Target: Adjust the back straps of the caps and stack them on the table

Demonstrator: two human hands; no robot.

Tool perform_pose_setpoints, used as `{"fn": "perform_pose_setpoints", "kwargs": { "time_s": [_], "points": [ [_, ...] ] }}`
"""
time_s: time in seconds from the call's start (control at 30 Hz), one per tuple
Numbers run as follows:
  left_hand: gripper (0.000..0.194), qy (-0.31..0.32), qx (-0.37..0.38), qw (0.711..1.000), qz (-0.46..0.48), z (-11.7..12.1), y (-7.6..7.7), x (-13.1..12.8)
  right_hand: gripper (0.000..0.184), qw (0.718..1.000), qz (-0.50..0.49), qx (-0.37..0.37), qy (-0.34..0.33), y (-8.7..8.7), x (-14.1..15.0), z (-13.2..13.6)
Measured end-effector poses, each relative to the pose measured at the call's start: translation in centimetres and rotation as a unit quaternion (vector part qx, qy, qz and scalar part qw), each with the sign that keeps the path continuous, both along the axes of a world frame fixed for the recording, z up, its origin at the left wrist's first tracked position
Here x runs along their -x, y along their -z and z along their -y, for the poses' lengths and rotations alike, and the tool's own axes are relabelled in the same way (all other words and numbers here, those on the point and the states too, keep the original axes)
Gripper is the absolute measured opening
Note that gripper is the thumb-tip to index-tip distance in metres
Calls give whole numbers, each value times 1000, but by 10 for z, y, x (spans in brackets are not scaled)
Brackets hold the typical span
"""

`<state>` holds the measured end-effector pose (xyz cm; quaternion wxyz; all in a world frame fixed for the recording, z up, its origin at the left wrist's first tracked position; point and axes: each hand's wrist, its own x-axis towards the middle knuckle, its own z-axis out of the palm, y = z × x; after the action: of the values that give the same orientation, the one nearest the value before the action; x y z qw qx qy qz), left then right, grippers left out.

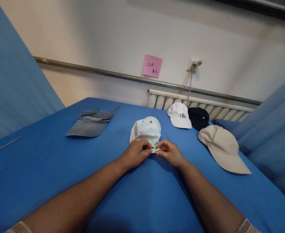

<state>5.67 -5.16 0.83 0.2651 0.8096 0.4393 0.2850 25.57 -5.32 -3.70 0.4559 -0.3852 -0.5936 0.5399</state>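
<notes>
A pale, light-coloured baseball cap (146, 129) with small dark marks lies on the blue cover in front of me, its back strap toward me. My left hand (138, 152) pinches the cap's strap (153, 150) between thumb and fingers. At the strap's right part, my right hand (169, 152) grips a small gold-coloured metal buckle (157, 149) with thumb and forefinger. The two hands are close together at the near edge of the cap. The cap's brim is hidden from this side.
A grey cap (91, 121) lies at the left. At the right are a white cap (179, 114), a black cap (197, 117) and a beige cap (221, 145). A thin stick (4, 146) lies far left. Behind the blue-covered surface (60, 168) stand a radiator (163, 101) and a wall.
</notes>
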Motion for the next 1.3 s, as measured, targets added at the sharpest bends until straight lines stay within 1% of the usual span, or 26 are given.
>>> {"fn": "perform_pose_setpoints", "kwargs": {
  "time_s": [0.13,0.27,0.43,0.57,0.67,0.8,0.9,1.0,1.1,1.17,1.23,1.3],
  "points": [
    [12,-3,-4,1000,-8,0,-1,-1,41,1000,-3,-1,6,-1,-1,1],
    [14,-4,-1,1000,-6,0,-1,-2,38,1000,-8,-5,-7,0,-2,1],
    [15,0,0,1000,2,-1,4,-4,37,1000,-6,-9,-22,5,-1,1],
    [15,2,-1,1000,-1,-2,8,-4,37,1000,3,-9,-21,6,3,2],
    [15,-2,9,1000,12,-2,10,-4,37,1000,-11,-10,-20,4,6,3],
    [16,0,28,999,41,-2,10,-4,39,999,-43,9,-17,-1,4,3],
    [15,4,28,999,31,-1,8,-3,37,998,-51,23,-4,-4,1,2],
    [13,6,0,1000,8,1,4,-1,37,998,-56,26,17,-4,0,0],
    [24,4,-44,999,-15,4,1,-1,34,998,-56,20,31,-5,1,0],
    [31,10,-82,996,-37,6,0,-2,34,998,-58,25,26,-6,4,0],
    [29,19,-125,990,-65,7,1,-3,35,997,-65,37,19,-7,7,1],
    [19,24,-166,981,-97,7,2,-5,36,996,-68,47,15,-8,9,1]
  ]
}}
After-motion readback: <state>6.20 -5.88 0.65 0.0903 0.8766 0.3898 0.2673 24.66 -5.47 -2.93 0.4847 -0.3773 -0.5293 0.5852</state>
